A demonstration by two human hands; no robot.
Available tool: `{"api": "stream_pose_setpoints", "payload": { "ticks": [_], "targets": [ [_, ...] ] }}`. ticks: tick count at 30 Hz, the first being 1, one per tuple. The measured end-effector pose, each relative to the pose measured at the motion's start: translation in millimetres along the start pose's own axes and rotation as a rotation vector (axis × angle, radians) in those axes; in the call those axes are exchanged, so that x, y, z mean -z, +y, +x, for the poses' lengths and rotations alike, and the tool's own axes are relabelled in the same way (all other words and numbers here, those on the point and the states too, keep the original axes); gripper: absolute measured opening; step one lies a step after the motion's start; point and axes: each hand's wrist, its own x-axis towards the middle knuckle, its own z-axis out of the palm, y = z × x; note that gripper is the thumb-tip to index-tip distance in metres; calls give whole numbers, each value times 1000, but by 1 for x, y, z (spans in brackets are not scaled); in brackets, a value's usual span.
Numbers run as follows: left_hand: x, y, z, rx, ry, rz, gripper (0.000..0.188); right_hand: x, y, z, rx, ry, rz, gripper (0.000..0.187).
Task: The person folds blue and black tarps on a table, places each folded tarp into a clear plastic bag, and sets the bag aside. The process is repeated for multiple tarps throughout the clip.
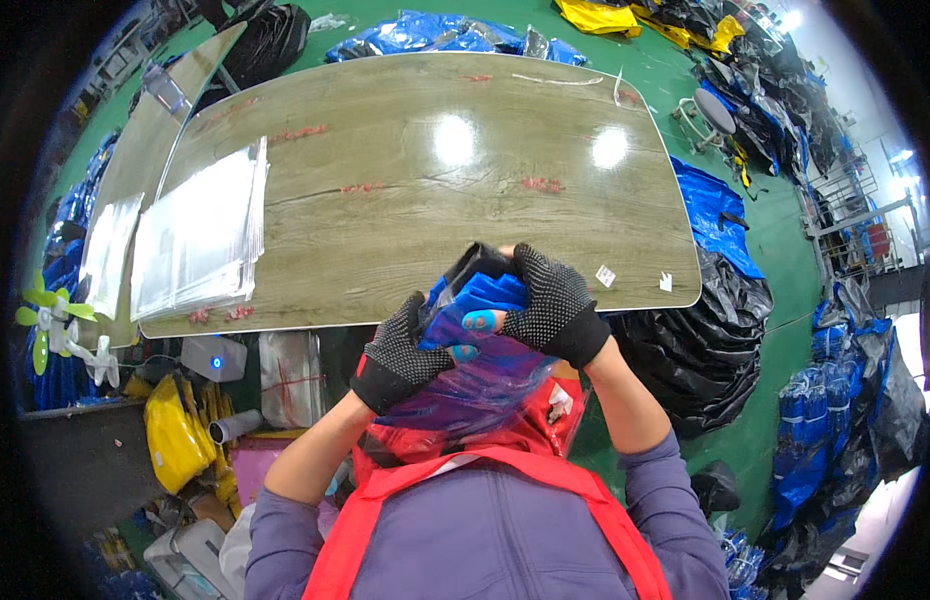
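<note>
In front of my chest, at the table's near edge, I hold a folded bundle of blue and black plastic sheeting [490,295]. Clear plastic film [475,385] hangs below it over the red apron; whether it is a bag around the bundle I cannot tell. My left hand [400,352], in a black dotted glove, is closed on the bundle's left side. My right hand [555,312], gloved alike, grips the right side with its thumb in front. Blue wraps cover both thumb ends. The fingers behind the bundle are partly hidden.
Before me stands a wood-patterned table [405,220] with a stack of clear plastic bags [205,225] at its left. A small green fan [60,320] stands at the left. Black sheeting [690,340] and blue sheeting [720,215] lie on the right. A stool [713,112] stands beyond.
</note>
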Motion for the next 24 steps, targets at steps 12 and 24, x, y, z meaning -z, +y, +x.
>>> {"api": "stream_pose_setpoints", "payload": {
  "ticks": [12,24],
  "targets": [
    [28,-4,8,-234,-23,-140,26,-27,54,10,-119,-90,63,87],
    [48,-14,26,-90,-64,-416,41,-26,33,23,-47,-243,113,77]
  ]
}}
